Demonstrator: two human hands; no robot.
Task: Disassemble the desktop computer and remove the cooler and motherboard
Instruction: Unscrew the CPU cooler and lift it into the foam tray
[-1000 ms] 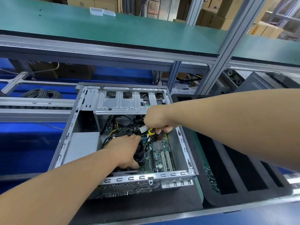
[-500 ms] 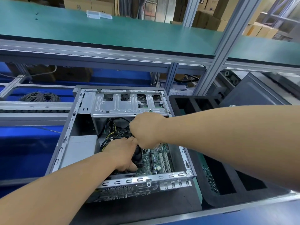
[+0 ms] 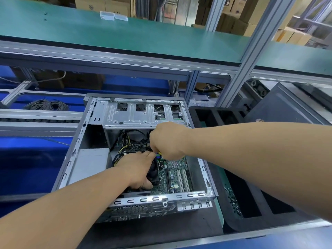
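Observation:
An open grey desktop case (image 3: 70, 162) lies on its side in front of me. Inside it, the green motherboard (image 3: 175, 174) shows at the lower right, and the black cooler (image 3: 154, 173) sits left of it. My left hand (image 3: 136, 169) rests on top of the cooler and covers most of it. My right hand (image 3: 167, 141) is a closed fist just above it, gripping a screwdriver (image 3: 159, 156) with a yellow handle; the shaft points down beside the cooler, and the tip is hidden.
A silver drive cage (image 3: 142, 115) spans the far end of the case, with black and yellow cables (image 3: 125, 146) below it. A grey power supply (image 3: 91, 162) fills the left side. A black foam tray (image 3: 251, 203) with screws lies at the right. A green shelf (image 3: 125, 35) overhangs.
My right hand has moved from the right side of the case leftward to just above the cooler, still holding the screwdriver. My left hand has stayed on the cooler.

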